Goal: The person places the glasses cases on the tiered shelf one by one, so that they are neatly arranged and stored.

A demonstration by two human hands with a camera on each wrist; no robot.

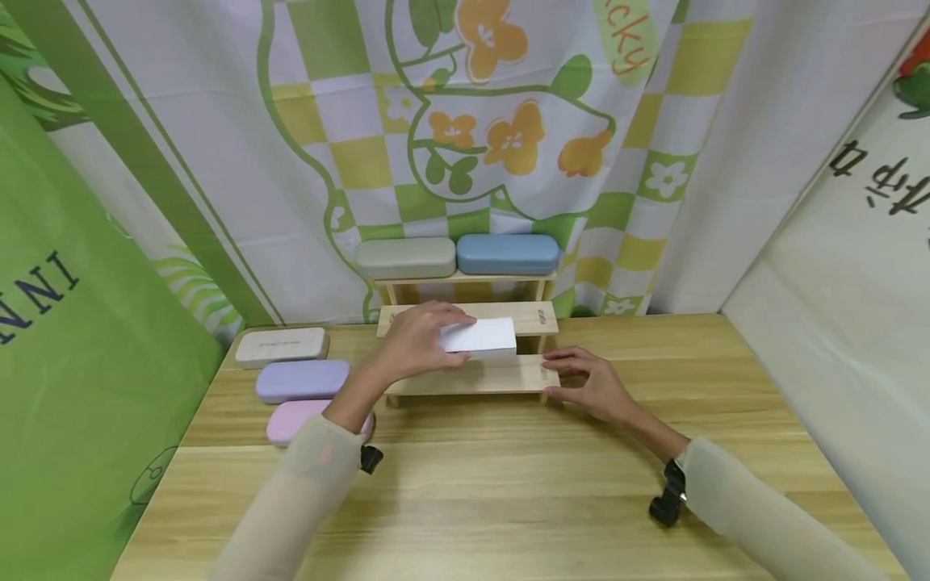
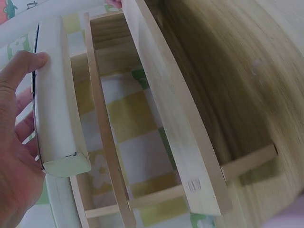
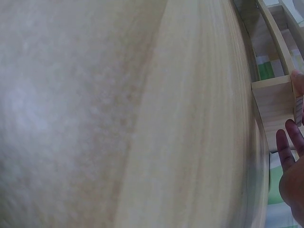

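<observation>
A white glasses case (image 1: 488,334) is gripped by my left hand (image 1: 420,343) above the middle and lowest boards of a small three-step wooden shelf (image 1: 472,377). In the left wrist view, the thumb lies on one face of the white case (image 2: 56,99) and the fingers reach behind it. My right hand (image 1: 592,383) holds the right end of the lowest board, thumb and fingers on either side of it; the right wrist view shows only part of this hand (image 3: 293,183). Side by side on the top board stand a grey-green case (image 1: 405,258) and a blue case (image 1: 507,254).
Left of the shelf, a cream case (image 1: 282,347), a purple case (image 1: 301,381) and a pink case (image 1: 291,421) lie on the wooden table (image 1: 494,500). A patterned curtain (image 1: 494,177) hangs behind the shelf. A green cloth (image 1: 80,347) borders the left side.
</observation>
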